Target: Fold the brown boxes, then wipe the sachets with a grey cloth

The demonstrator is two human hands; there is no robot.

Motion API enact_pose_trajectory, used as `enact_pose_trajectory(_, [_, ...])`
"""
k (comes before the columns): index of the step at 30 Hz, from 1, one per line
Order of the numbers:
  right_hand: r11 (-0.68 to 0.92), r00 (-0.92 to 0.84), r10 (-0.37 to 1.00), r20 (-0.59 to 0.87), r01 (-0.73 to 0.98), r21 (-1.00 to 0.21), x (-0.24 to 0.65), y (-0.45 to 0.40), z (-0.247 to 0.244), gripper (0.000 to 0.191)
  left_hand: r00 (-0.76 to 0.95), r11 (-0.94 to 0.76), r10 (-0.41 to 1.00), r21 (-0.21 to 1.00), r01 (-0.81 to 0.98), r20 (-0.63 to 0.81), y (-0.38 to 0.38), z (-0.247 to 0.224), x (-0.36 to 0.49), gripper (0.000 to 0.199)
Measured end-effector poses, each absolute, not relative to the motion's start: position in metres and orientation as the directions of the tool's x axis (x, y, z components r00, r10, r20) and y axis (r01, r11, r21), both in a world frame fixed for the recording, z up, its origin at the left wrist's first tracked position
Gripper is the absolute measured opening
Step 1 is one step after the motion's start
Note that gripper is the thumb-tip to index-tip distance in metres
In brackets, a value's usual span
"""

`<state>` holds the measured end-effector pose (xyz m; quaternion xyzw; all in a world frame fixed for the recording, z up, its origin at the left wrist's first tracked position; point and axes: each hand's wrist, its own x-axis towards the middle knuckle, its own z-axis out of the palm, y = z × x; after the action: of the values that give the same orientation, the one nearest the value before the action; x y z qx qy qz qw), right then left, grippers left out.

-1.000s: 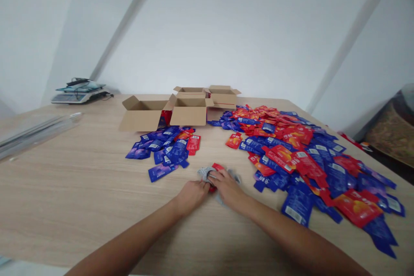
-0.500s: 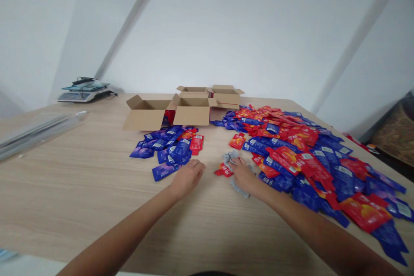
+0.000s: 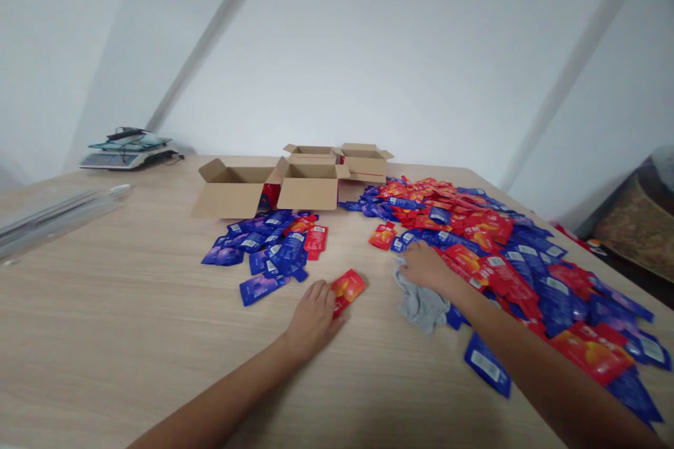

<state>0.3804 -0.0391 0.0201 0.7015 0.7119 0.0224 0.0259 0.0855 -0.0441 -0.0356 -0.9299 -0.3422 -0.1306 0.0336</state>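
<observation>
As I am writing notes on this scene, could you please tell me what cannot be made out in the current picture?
All in the head view:
One end of the red pouch: covered by the left hand.
What lies under the right hand besides the grey cloth: hidden by the hand.
The floor of the front-left box: behind its near wall.
The wrapped bundle: cut off by the left edge.

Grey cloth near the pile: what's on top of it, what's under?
The right hand covers the far part of the grey cloth. Around it show the table and, at its right edge, a blue pouch. Anything beneath is hidden.
</observation>
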Motion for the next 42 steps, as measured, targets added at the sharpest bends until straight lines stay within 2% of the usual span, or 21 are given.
enact_pose_trajectory(2, [0.011,-0.01,0.995,0.097,1.0,-0.007,0.371,-0.014,0.02,0.043,0.759,-0.787,0.591,-0.012,0.617,0.274,-0.04,-0.031,0.087,0.047])
enact_pose_trajectory(5, [-0.035,0.041,0.997,0.062,0.995,-0.093,0.344,0.018,0.006,0.049,0.821,-0.836,0.516,-0.063,0.544,0.246,-0.024,-0.033,0.089,0.046])
enact_pose_trajectory(7, [-0.02,0.021,1.0,0.006,0.992,-0.123,0.323,0.024,-0.009,0.051,0.786,-0.798,0.565,-0.075,0.598,0.251,-0.004,-0.036,0.083,0.044])
enact_pose_trajectory(11, [0.138,-0.14,0.99,0.001,0.976,-0.167,0.284,0.0,-0.029,0.054,0.672,-0.679,0.687,-0.085,0.729,0.277,0.041,-0.038,0.055,0.041])
enact_pose_trajectory(16, [0.28,-0.277,0.96,0.05,0.922,-0.268,0.279,-0.052,-0.008,0.05,0.599,-0.602,0.744,-0.092,0.793,0.298,0.065,-0.034,0.042,0.041])
enact_pose_trajectory(18, [0.285,-0.271,0.958,0.089,0.925,-0.251,0.292,-0.071,0.003,0.048,0.612,-0.618,0.732,-0.086,0.782,0.299,0.063,-0.031,0.056,0.043])
enact_pose_trajectory(20, [0.172,-0.16,0.983,0.091,0.974,-0.15,0.308,-0.088,0.006,0.05,0.675,-0.686,0.686,-0.067,0.724,0.271,0.058,-0.027,0.081,0.049])
enact_pose_trajectory(22, [0.029,-0.028,0.999,0.031,0.999,-0.033,0.324,-0.1,0.0,0.053,0.755,-0.769,0.62,-0.03,0.639,0.214,0.056,-0.023,0.112,0.062])
enact_pose_trajectory(24, [0.012,-0.012,1.0,-0.026,1.0,0.015,0.337,-0.107,-0.012,0.055,0.835,-0.842,0.534,-0.006,0.54,0.136,0.056,-0.019,0.143,0.072])
enact_pose_trajectory(27, [0.148,-0.148,0.989,0.013,0.987,-0.06,0.355,-0.107,-0.03,0.062,0.894,-0.894,0.447,-0.01,0.447,0.031,0.054,-0.014,0.174,0.065])
enact_pose_trajectory(29, [0.185,-0.174,0.981,0.081,0.97,-0.158,0.368,-0.102,-0.034,0.063,0.885,-0.885,0.465,-0.029,0.466,0.026,0.046,-0.012,0.18,0.053])
enact_pose_trajectory(32, [0.134,-0.068,0.975,0.21,0.938,-0.319,0.383,-0.093,-0.026,0.058,0.84,-0.841,0.533,-0.041,0.539,0.104,0.019,-0.013,0.17,0.04])
enact_pose_trajectory(35, [0.115,0.044,0.937,0.347,0.898,-0.424,0.368,-0.089,-0.01,0.055,0.795,-0.802,0.59,-0.009,0.597,0.141,-0.015,-0.018,0.148,0.053])
enact_pose_trajectory(38, [0.209,-0.056,0.929,0.365,0.894,-0.397,0.318,-0.092,-0.005,0.053,0.74,-0.751,0.65,-0.005,0.66,0.174,-0.041,-0.024,0.13,0.054])
enact_pose_trajectory(40, [0.244,-0.146,0.946,0.289,0.909,-0.339,0.28,-0.099,-0.014,0.052,0.738,-0.743,0.654,-0.042,0.668,0.165,-0.05,-0.028,0.125,0.045])
enact_pose_trajectory(42, [0.2,-0.139,0.967,0.215,0.934,-0.296,0.257,-0.105,-0.027,0.051,0.763,-0.76,0.633,-0.086,0.645,0.131,-0.054,-0.033,0.125,0.038])
